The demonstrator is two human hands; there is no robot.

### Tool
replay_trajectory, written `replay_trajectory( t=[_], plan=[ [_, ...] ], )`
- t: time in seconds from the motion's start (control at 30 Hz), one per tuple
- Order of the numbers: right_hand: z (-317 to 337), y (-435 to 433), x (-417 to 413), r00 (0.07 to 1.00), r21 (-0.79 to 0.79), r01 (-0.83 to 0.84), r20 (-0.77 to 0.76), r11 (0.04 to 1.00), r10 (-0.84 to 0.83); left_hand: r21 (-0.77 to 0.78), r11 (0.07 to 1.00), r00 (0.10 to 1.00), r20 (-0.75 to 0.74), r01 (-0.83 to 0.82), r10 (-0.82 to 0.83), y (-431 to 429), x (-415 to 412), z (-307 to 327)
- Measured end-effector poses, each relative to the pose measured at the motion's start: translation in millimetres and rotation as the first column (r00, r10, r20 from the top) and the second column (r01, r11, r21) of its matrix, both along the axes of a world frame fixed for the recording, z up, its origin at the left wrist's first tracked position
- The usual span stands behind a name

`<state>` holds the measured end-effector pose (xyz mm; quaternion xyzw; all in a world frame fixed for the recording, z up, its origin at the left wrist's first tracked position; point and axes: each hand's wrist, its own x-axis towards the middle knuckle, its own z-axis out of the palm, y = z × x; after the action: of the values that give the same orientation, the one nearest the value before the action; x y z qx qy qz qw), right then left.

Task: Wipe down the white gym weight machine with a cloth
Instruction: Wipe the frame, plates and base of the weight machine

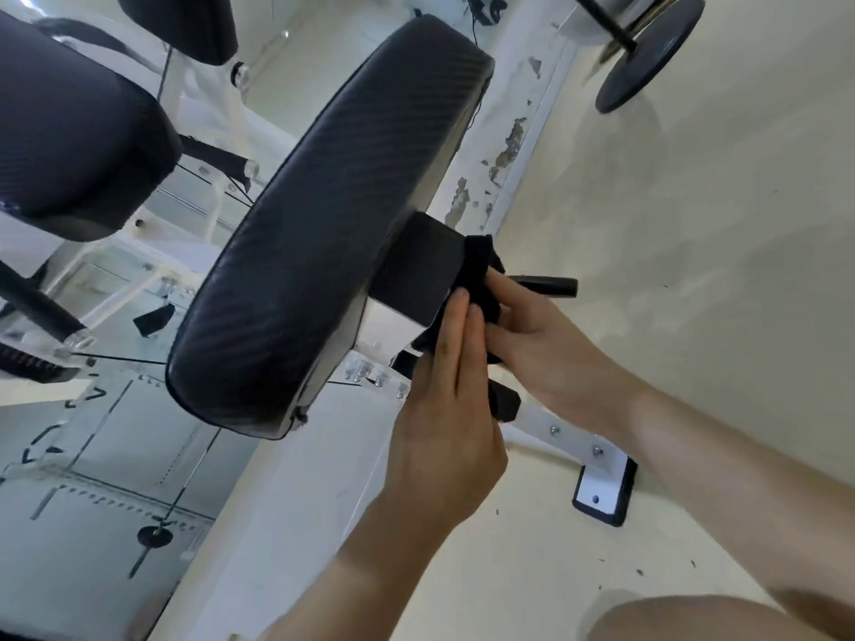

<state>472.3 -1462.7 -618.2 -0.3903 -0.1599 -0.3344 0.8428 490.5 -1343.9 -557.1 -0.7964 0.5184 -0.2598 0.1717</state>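
Hands on cloth point(481, 270) | gripped by curled fingers of right hand point(546, 353), backed by straight fingers of left hand point(444, 390) | pressed to black bracket point(416, 270) just under seat pad point(324, 215) | step judged: bracket wipe | next: white frame point(573, 432) below pad, firmer sweep needed

A dark round weight plate point(647, 55) is carried on a black bar point(601, 18) at the upper right, over a cream floor point(694, 215); paint is flaked along the white baseboard point(511, 141)
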Motion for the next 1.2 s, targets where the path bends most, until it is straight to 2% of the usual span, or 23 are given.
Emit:
replay_trajectory(
  t=[0.13,0.2,0.23,0.3,0.37,0.4,0.47,0.53,0.63,0.7,0.77,0.8,0.83,0.9,0.93,0.97,1.03,1.1,1.2],
  plan=[
    [12.7,13.1,20.8,0.965,0.040,-0.230,-0.120,0.972,0.233,0.052,0.998,0.998,0.066,-0.028,0.024,24.1,36.1,10.1],
    [15.6,18.2,29.5,0.930,0.165,-0.310,-0.151,0.936,0.334,0.112,0.993,0.994,0.106,-0.023,0.011,33.2,50.3,18.2],
    [13.0,20.1,31.6,0.923,0.262,-0.329,-0.112,0.907,0.367,0.129,0.992,0.992,0.127,-0.010,-0.007,36.9,54.0,20.3],
    [1.6,22.5,28.4,0.939,0.432,-0.319,0.021,0.843,0.344,0.136,0.990,0.988,0.144,0.043,-0.062,42.6,55.3,20.7],
    [-6.9,25.0,23.4,0.966,0.506,-0.257,0.098,0.823,0.241,0.113,0.982,0.977,0.132,0.151,-0.165,44.9,52.4,20.7],
    [-7.7,27.3,25.1,0.977,0.520,-0.209,0.082,0.828,0.195,0.091,0.973,0.968,0.121,0.210,-0.220,45.5,53.3,21.1],
    [-1.4,34.2,35.0,0.992,0.511,-0.069,-0.053,0.857,0.111,0.040,0.955,0.950,0.100,0.293,-0.296,50.0,57.7,21.3],
    [6.8,43.1,47.3,0.976,0.434,0.055,-0.213,0.899,0.043,-0.055,0.951,0.950,0.088,0.306,-0.300,57.4,61.8,19.3],
    [7.1,55.4,61.1,0.925,0.234,0.118,-0.379,0.965,-0.021,-0.355,0.924,0.989,0.005,0.141,-0.149,57.6,67.3,11.3],
    [3.7,58.4,64.2,0.925,0.236,0.043,-0.378,0.971,0.051,-0.510,0.860,0.993,-0.107,-0.017,-0.044,46.6,70.8,9.9],
    [1.6,56.3,61.1,0.945,0.370,-0.133,-0.231,0.919,0.230,-0.635,0.749,0.967,-0.253,-0.187,0.026,32.7,75.5,7.4],
    [-1.1,54.8,56.8,0.940,0.441,-0.238,-0.120,0.866,0.319,-0.713,0.638,0.931,-0.364,-0.291,0.017,27.1,76.9,4.5],
    [-4.7,52.7,52.3,0.929,0.475,-0.315,-0.022,0.822,0.369,-0.772,0.497,0.872,-0.486,-0.395,-0.061,22.4,77.1,1.1],
    [-10.7,50.5,46.3,0.928,0.442,-0.351,0.049,0.826,0.369,-0.738,0.264,0.671,-0.675,-0.621,-0.308,15.3,77.7,-5.2],
    [-11.3,50.9,45.2,0.937,0.402,-0.335,0.044,0.852,0.348,-0.652,0.215,0.542,-0.737,-0.727,-0.404,12.8,78.5,-6.7],
    [-9.2,50.8,45.3,0.946,0.364,-0.310,0.024,0.878,0.324,-0.551,0.206,0.420,-0.786,-0.809,-0.453,10.5,80.4,-6.6],
    [2.1,49.1,46.7,0.960,0.322,-0.247,-0.046,0.914,0.275,-0.409,0.240,0.263,-0.842,-0.880,-0.470,6.5,87.0,-4.6],
    [14.1,45.2,53.3,0.959,0.310,-0.187,-0.146,0.932,0.241,-0.376,0.226,0.230,-0.843,-0.898,-0.486,0.4,95.4,-2.5],
    [19.3,40.5,55.9,0.930,0.241,-0.213,-0.248,0.947,0.272,-0.361,0.096,0.263,-0.814,-0.928,-0.518,-4.7,96.7,-0.9]
  ],
)
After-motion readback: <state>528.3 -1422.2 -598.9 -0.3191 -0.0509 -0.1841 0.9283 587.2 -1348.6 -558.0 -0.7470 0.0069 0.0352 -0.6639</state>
